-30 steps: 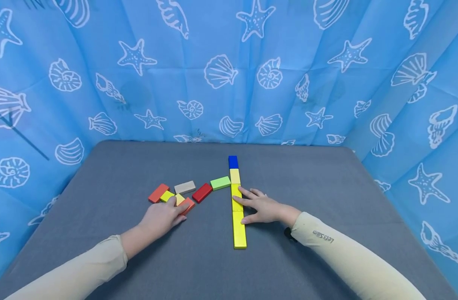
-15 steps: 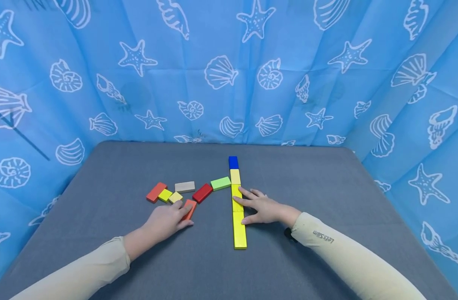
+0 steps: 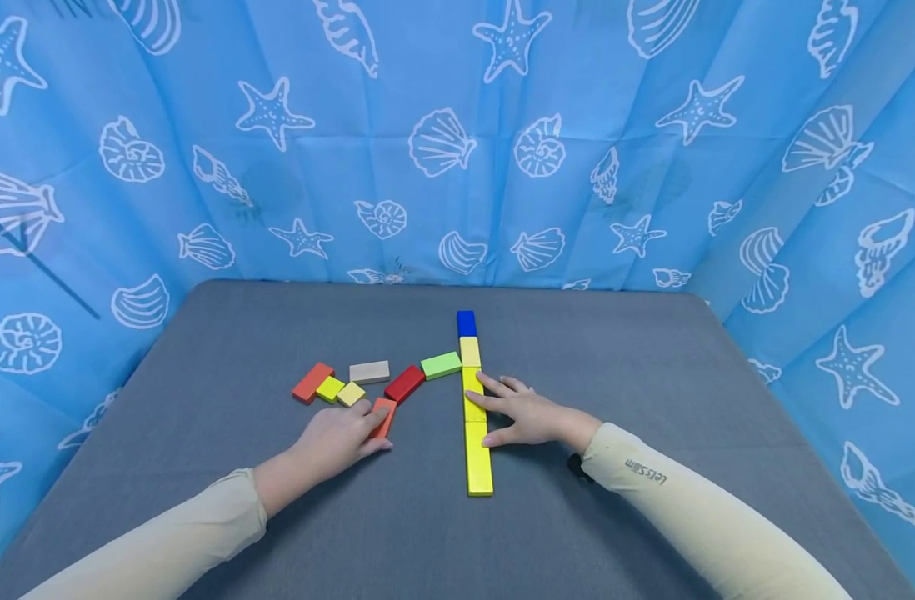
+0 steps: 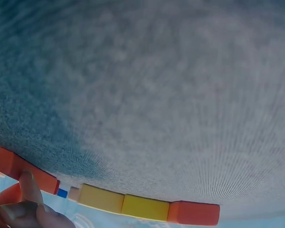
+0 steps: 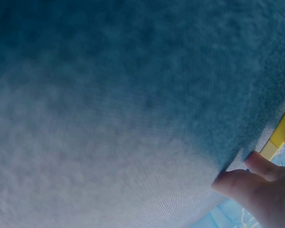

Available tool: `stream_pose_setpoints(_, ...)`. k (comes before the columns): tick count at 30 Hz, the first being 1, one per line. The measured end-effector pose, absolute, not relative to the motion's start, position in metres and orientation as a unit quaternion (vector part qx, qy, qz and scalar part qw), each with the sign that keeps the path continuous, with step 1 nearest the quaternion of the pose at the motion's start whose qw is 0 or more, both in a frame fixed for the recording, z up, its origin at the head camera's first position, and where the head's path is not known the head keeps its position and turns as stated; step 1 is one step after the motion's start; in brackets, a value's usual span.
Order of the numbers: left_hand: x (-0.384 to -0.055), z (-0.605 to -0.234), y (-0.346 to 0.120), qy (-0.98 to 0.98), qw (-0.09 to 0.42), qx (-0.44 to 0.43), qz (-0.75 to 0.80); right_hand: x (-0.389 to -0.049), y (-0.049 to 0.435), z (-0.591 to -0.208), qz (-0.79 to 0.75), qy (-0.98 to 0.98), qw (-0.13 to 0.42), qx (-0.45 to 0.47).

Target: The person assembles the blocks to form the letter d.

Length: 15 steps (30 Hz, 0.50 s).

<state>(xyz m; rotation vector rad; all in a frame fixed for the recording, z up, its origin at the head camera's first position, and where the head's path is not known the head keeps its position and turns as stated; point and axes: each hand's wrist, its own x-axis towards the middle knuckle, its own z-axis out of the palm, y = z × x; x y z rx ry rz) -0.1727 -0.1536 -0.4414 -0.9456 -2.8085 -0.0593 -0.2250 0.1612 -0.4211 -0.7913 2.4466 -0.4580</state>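
Between the thumb and fingers of my left hand [image 3: 330,446] is an orange block [image 3: 385,417], one finger lying over its top. Its upper end is right at the lower corner of a red block [image 3: 405,385]. In the left wrist view a fingertip presses the side of that orange block [image 4: 1,160]. My right hand [image 3: 532,418] has its fingers spread, with fingertips resting on the long yellow blocks [image 3: 479,471] of a straight column. Above these in the column come a pale yellow block [image 3: 469,352] and a blue block [image 3: 467,323]. A green block [image 3: 441,365] slants from the column toward the red one.
Left of the red block lie a beige block [image 3: 369,372], a small pale yellow block [image 3: 351,394], a small yellow block [image 3: 329,388] and an orange-red block [image 3: 312,383]. A grey cloth covers the table [image 3: 592,350]; a blue shell-patterned curtain [image 3: 382,175] hangs behind it.
My left hand has moved right, turning the orange block steeper and bringing it to the red block's lower corner. The small blocks beside it shifted slightly left. The right hand stayed put.
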Motion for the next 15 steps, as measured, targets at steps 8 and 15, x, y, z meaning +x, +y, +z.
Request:
stream_pose_setpoints(8, -0.1728, -0.4377, -0.1512, -0.944, 0.088, -0.317, -0.006, -0.2254, 0.1606, -0.4216, -0.167, 0.905, 0.261, -0.291)
stream_pose_setpoints(15, -0.1742, -0.4356, -0.1501, -0.949, 0.072, -0.308, -0.006, -0.2263, 0.1613, -0.4218, -0.167, 0.905, 0.262, -0.29)
